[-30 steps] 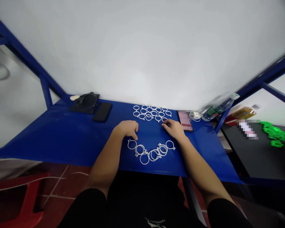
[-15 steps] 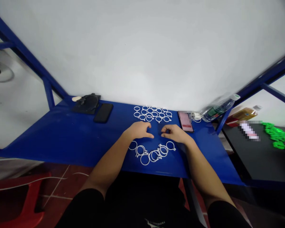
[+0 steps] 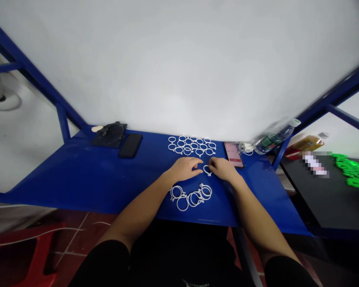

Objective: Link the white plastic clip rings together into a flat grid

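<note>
Fingers and white rings. Thumb and fingertips of the right hand point(image 3: 224, 169) are drawn together in a narrow pinch on a single white ring point(image 3: 205, 173), gripping the edge farthest from the opposite hand; part of the ring is hidden behind them. This ring serves as the reference for all positions below. The left hand point(image 3: 184, 169) lies just to its left, thumb and index finger parted by a moderate gap and directed toward it. Nothing is visible between those two fingertips; whether the thumb tip touches the ring cannot be told. The other left fingers are largely hidden.

Nearer to the wearer than the single ring, and somewhat left, lies a curved chain of rings point(image 3: 188, 198), several overlapping, with small tabs projecting from their rims. Its left end runs close to the left wrist, which may cover part of it. Beyond the single ring lies a packed array of rings point(image 3: 191, 144), set roughly in rows. Right of the single ring, past the right hand, lies a phone with a lit screen point(image 3: 233, 154); farther right, a clear bottle point(image 3: 272, 138) leans. Well to the ring's left lies a dark phone point(image 3: 131, 145).
</note>
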The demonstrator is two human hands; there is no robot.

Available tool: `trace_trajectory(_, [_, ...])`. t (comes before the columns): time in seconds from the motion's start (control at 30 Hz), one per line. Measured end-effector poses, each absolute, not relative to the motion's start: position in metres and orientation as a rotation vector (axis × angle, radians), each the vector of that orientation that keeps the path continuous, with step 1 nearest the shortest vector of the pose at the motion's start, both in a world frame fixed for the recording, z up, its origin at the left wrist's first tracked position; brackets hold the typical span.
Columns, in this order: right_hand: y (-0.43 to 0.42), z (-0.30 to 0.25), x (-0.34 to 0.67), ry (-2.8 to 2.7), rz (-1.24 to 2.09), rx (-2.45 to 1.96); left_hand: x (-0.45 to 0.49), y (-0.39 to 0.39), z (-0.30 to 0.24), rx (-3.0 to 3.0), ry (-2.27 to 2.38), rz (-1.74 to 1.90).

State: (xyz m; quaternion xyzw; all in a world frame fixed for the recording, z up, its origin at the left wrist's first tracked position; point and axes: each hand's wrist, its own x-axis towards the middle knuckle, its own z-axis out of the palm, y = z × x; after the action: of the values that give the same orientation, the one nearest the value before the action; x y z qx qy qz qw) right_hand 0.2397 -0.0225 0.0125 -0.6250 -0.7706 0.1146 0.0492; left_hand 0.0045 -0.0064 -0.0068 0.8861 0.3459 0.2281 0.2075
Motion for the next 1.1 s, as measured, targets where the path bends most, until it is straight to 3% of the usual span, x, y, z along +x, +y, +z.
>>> trace_trajectory(0.37, [-0.027, -0.001, 0.214, -1.883, 0.514, -1.643, 0.011, -0.007, -0.009, 2.539, 0.928, 0.975])
trace_trajectory(0.83, [-0.038, 0.008, 0.213, -2.256, 0.59, -1.259, 0.003, -0.011, 0.003, 2.484, 1.008, 1.137])
trace_trajectory(1.1, [-0.025, 0.011, 0.229, -2.365, 0.173, -1.789, 0.004, -0.004, -0.008, 2.482, 1.046, 0.916])
